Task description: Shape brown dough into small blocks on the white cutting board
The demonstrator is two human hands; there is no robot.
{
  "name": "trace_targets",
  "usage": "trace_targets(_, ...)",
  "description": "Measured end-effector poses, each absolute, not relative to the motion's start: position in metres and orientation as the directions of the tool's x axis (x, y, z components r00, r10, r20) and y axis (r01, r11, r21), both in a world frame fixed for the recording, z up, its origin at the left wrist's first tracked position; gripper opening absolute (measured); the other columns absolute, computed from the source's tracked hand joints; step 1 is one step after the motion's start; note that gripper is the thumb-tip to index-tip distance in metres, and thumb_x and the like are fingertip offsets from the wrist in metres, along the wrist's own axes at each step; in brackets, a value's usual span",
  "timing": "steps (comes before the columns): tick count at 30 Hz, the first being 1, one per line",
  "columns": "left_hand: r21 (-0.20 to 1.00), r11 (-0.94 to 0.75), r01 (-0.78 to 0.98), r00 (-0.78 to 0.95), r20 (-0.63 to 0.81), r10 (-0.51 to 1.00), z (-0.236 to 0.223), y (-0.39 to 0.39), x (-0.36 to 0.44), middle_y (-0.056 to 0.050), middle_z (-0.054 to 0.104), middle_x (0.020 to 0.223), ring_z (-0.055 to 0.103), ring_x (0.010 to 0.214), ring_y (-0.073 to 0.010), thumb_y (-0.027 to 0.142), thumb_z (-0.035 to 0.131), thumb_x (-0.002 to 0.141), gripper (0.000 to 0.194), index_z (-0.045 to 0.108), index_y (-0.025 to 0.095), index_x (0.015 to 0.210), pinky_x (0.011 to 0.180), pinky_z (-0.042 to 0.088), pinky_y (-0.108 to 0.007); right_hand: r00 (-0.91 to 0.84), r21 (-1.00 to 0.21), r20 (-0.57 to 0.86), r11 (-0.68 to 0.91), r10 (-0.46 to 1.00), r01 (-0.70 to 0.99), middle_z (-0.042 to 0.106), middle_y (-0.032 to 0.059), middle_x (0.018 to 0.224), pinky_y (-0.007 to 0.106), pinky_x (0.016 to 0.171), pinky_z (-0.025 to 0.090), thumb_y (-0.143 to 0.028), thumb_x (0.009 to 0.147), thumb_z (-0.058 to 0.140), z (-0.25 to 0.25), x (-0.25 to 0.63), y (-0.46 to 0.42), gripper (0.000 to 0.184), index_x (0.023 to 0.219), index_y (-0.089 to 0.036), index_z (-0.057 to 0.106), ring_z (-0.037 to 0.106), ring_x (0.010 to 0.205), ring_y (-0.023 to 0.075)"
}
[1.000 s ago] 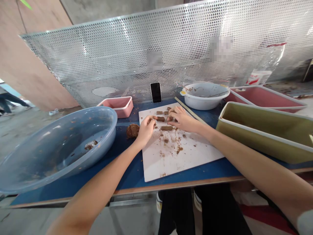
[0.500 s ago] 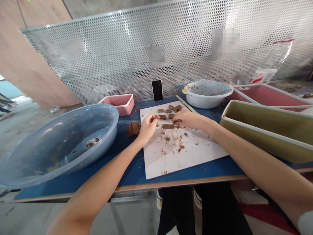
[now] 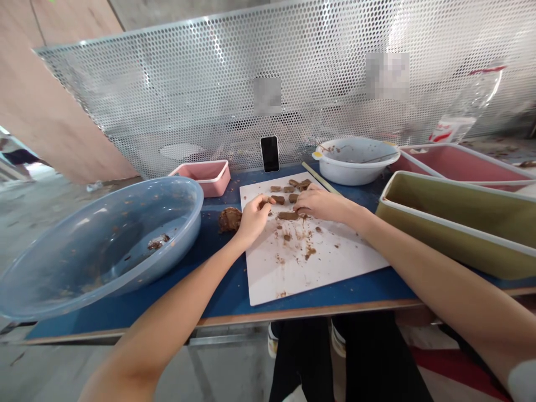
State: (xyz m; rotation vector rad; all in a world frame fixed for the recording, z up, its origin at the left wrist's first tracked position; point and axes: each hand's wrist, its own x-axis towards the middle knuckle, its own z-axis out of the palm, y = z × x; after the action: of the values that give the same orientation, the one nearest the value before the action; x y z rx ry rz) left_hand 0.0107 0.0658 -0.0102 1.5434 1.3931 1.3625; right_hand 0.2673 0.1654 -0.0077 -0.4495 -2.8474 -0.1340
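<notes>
My left hand [image 3: 254, 216] is half curled over the board's 11 o'clock edge, fingertips at the near end of a short brown piece [image 3: 278, 199]; whether they pinch it, I can't tell. My right hand [image 3: 316, 202] arches palm down toward 12 o'clock, fingers bent beside the long brown piece [image 3: 288, 216]; I can't tell if it grips anything.

Other brown pieces lie at 12 o'clock on the white board [image 3: 335, 273], with crumbs and smears nearer me. Just off its 10 o'clock side, a brown lump [image 3: 230, 220] sits on the blue counter [image 3: 221, 293].

Farther out I see the blue basin [image 3: 100, 218] at 9 o'clock, a small pink tub [image 3: 220, 185] at 10, an upright phone [image 3: 270, 153] at 12, a pale stick [image 3: 321, 178] and a white basin [image 3: 352, 173] at 1, and the green trough [image 3: 444, 229] at 3.
</notes>
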Motion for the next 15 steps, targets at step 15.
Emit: trace_targets(15, 0.914, -0.236, 0.33, -0.088, 0.279, 0.956, -0.0119, 0.067, 0.0099, 0.002, 0.06, 0.073, 0.049, 0.066, -0.0158, 0.022, 0.06, 0.091, 0.015, 0.074, 0.021, 0.095, 0.065, 0.037, -0.03, -0.932, 0.161, 0.291, 0.949, 0.216, 0.27, 0.08, 0.0057, 0.101, 0.042, 0.091, 0.036, -0.006, 0.108, 0.054, -0.0107, 0.2661, 0.1612, 0.03, 0.106, -0.021, 0.08, 0.068, 0.1, 0.0255)
